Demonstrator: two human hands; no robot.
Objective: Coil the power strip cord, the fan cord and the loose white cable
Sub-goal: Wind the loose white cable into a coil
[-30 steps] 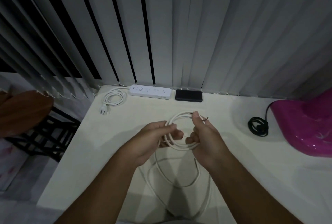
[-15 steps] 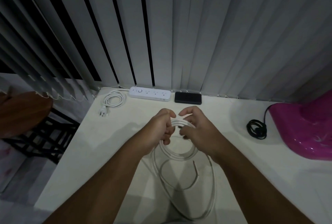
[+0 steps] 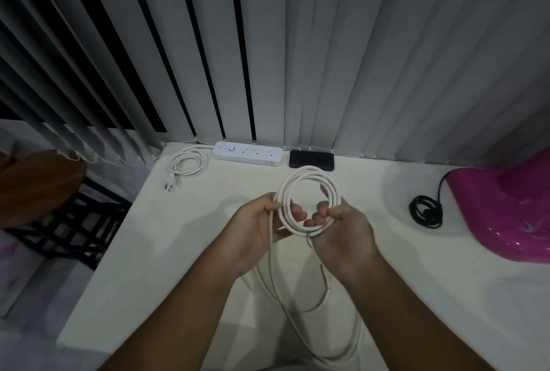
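Gripping white cable (image 3: 300,180), both hands

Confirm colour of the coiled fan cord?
Black; the fan cord lies coiled beside the magenta fan base, head view.

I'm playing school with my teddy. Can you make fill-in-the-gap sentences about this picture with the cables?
1. Both hands hold the loose white cable in a ____ shape.
2. The fan cord is coloured ____.
3. The power strip lies against the ____.
4. The fan base is coloured ____.

Missing words: ring; black; blinds; pink
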